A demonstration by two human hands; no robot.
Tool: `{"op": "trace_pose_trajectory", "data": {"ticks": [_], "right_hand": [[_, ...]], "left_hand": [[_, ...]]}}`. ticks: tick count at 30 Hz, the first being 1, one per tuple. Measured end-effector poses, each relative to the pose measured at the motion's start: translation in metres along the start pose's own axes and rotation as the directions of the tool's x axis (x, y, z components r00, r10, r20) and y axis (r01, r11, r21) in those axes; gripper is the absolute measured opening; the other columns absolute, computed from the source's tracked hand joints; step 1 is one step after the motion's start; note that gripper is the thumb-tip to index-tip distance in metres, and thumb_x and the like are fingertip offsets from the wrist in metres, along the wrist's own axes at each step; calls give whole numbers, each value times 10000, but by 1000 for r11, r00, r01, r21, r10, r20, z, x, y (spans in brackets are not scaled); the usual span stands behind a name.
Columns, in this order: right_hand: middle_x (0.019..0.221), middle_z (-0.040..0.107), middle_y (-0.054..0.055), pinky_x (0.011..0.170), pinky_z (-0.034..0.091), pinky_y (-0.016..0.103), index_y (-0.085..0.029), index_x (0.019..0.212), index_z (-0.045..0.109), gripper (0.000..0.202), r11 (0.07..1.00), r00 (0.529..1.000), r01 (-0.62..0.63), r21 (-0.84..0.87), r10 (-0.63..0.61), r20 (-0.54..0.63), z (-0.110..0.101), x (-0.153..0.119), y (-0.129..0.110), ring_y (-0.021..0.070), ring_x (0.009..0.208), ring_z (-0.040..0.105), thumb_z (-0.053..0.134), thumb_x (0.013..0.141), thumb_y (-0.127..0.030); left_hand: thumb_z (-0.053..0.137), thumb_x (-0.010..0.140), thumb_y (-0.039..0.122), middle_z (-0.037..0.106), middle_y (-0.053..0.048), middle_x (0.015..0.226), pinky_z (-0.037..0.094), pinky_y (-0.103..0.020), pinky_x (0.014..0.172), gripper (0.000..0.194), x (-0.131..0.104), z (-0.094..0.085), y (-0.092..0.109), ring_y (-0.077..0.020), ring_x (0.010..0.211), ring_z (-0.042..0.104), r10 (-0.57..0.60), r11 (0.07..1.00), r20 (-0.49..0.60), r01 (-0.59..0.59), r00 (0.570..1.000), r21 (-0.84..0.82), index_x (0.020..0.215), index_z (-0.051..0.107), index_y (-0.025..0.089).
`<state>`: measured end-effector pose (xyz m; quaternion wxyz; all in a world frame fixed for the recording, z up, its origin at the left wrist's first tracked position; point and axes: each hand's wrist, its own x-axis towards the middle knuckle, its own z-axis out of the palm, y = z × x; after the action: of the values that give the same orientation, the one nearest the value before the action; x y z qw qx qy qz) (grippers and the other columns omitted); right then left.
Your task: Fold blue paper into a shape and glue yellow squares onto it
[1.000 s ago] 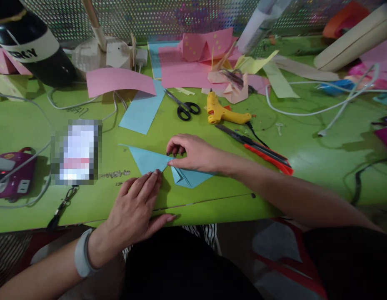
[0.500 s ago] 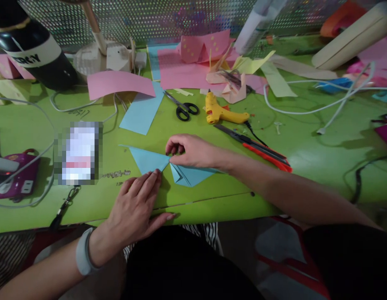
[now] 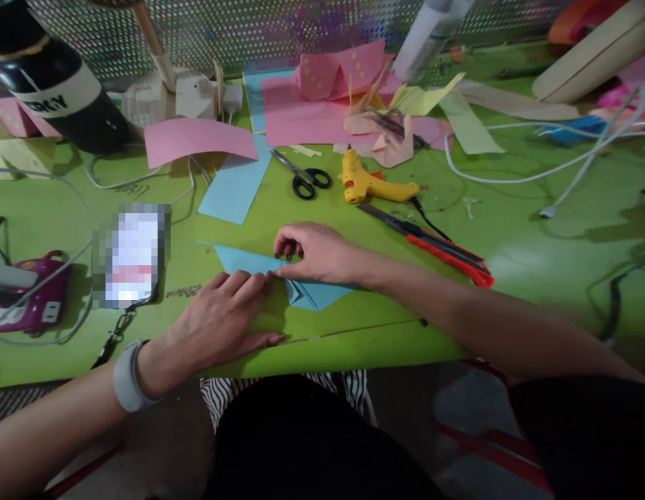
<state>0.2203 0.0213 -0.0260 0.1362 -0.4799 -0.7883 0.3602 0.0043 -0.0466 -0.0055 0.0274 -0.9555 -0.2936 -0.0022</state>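
Note:
A folded piece of blue paper (image 3: 322, 295) lies on the green table near its front edge, with a pointed end to the left and layered folds to the right. My left hand (image 3: 223, 312) rests over its lower left side, fingertips on the paper near its middle, thumb stretched apart on the table. From the right, my right hand (image 3: 314, 253) pinches the paper at its narrow middle with thumb and curled fingers. The fingertips of both hands nearly meet there, and they hide part of the folds.
Black scissors (image 3: 304, 180), a yellow glue gun (image 3: 377, 184) and a red utility knife (image 3: 447, 257) lie beyond my hands. A phone (image 3: 132, 257) is at left, with a dark bottle (image 3: 56, 83) behind. Coloured paper (image 3: 202, 139) and white cables (image 3: 509, 182) lie around.
My left hand has shifted slightly up and its fingers have moved right, closer to my right fingertips, covering more of the blue paper. My right hand stays almost in place.

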Motion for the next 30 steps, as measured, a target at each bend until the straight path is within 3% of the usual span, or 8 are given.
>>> {"op": "trace_pose_trajectory", "data": {"ticks": [6, 13, 21, 30], "right_hand": [[853, 669, 17, 652, 432, 303, -211, 872, 623, 262, 1000, 1000, 7, -19, -7, 8, -2, 0, -1, 173, 758, 587, 752, 687, -343], [851, 671, 14, 655, 433, 298, -212, 872, 624, 256, 1000, 1000, -1, -24, 1, 5, -2, 0, -2, 171, 753, 592, 754, 682, -326], [844, 668, 13, 658, 419, 290, -203, 865, 626, 256, 999, 1000, -2, -45, 2, -5, -1, -1, -4, 162, 749, 585, 750, 680, -327], [845, 667, 11, 656, 420, 304, -214, 863, 620, 253, 999, 1000, 13, -30, -13, 1, -1, -1, -1, 168, 750, 585, 737, 685, -350]], "left_hand": [[423, 937, 612, 619, -152, 1115, 513, -400, 764, 642, -4, 1, -5, -266, 938, 562, 39, 998, -48, -42, 998, -46, 1245, 561, 65], [394, 934, 640, 626, -132, 1099, 508, -400, 736, 657, -2, -1, -16, -254, 873, 559, 96, 993, -2, -96, 995, -73, 1282, 543, 104], [431, 946, 586, 624, -126, 1143, 494, -401, 791, 587, -8, 0, -15, -257, 916, 576, 70, 990, 6, -69, 998, -124, 1275, 557, 117], [508, 916, 551, 628, -139, 1227, 458, -410, 806, 503, -26, -2, -7, -284, 1002, 599, 35, 997, -88, -41, 995, -58, 1202, 625, 154]]}}
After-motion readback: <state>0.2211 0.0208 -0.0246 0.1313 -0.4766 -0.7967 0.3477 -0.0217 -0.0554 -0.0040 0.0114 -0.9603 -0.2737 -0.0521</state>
